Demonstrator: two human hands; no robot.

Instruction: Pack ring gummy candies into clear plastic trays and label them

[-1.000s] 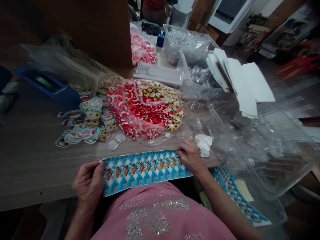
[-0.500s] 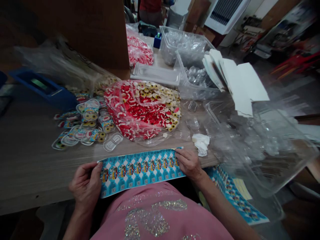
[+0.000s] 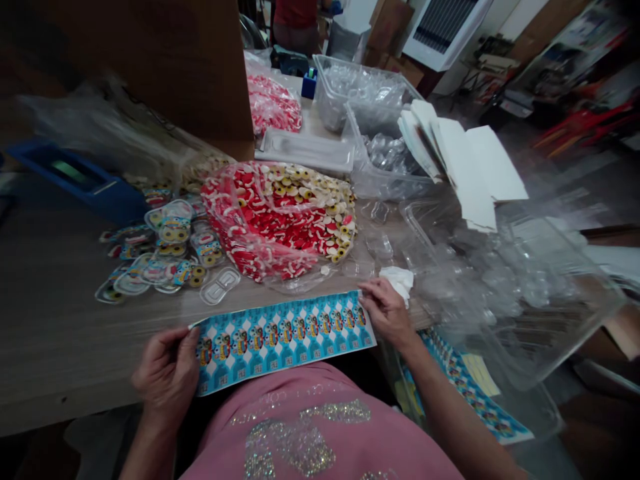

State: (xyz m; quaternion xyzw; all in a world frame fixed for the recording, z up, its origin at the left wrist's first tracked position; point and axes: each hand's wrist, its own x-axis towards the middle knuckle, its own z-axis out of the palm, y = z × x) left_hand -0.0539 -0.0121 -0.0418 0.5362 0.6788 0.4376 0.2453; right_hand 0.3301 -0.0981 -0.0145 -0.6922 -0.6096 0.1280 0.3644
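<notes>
A long blue sheet of printed labels [image 3: 285, 340] is stretched between my hands at the table's front edge, just above my lap. My left hand [image 3: 167, 370] pinches its left end between thumb and fingers. At the upper right corner, my right hand [image 3: 387, 315] has its fingertips closed on the sheet's edge. Beyond the sheet lies an open plastic bag [image 3: 280, 227] of red, white and yellow candy pieces. A pile of small filled packs [image 3: 170, 247] sits to its left, with a clear blister tray [image 3: 220, 285] in front.
Blue tape dispenser [image 3: 80, 183] at left; tall cardboard box [image 3: 150, 60] behind it. Clear bins [image 3: 390, 173] of plastic shells stand at the back, white cards [image 3: 465, 167] over one. Crumpled tissue [image 3: 399, 283] lies by my right hand. More label sheets [image 3: 470, 380] hang lower right.
My right hand has shifted slightly right and up along the sheet's end, so more of its right edge shows. My left hand keeps its pinch. The whole view has shifted a little.
</notes>
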